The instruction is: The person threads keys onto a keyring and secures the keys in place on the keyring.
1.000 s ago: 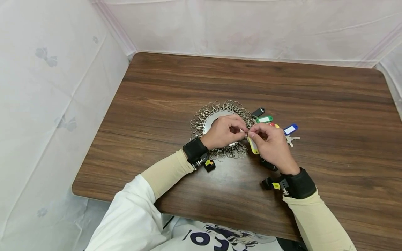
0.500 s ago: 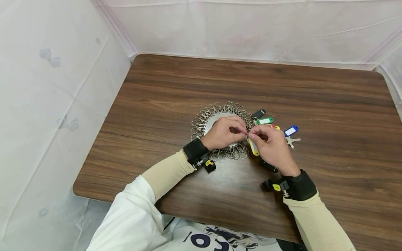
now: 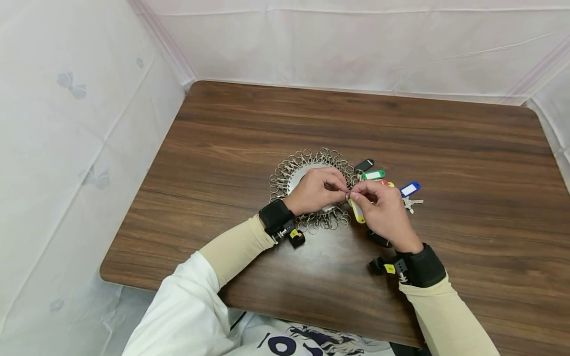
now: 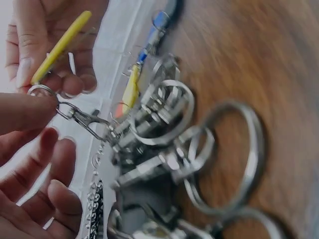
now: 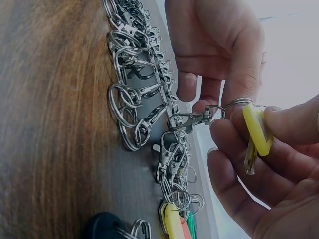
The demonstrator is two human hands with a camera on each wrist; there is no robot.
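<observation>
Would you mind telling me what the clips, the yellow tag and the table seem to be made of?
The clips look like polished metal: silvery, with bright glints. The yellow tag, pinched by the right hand, looks like smooth, slightly glossy plastic. The table shows dark wood grain with a matte sheen, possibly laminate rather than solid wood.

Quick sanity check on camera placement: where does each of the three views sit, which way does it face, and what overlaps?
Head: sits above, looks forward and down at the wooden table, the ring of clasps, both forearms, left hand and right hand.
Left wrist: low over the table, faces the left fingers on a split ring; the right hand with the yellow tag shows behind.
Right wrist: low, faces the right hand gripping the yellow tag; the left hand is opposite.
Shared: both wrist views show the split ring, its clasp and the yellow tag.
</observation>
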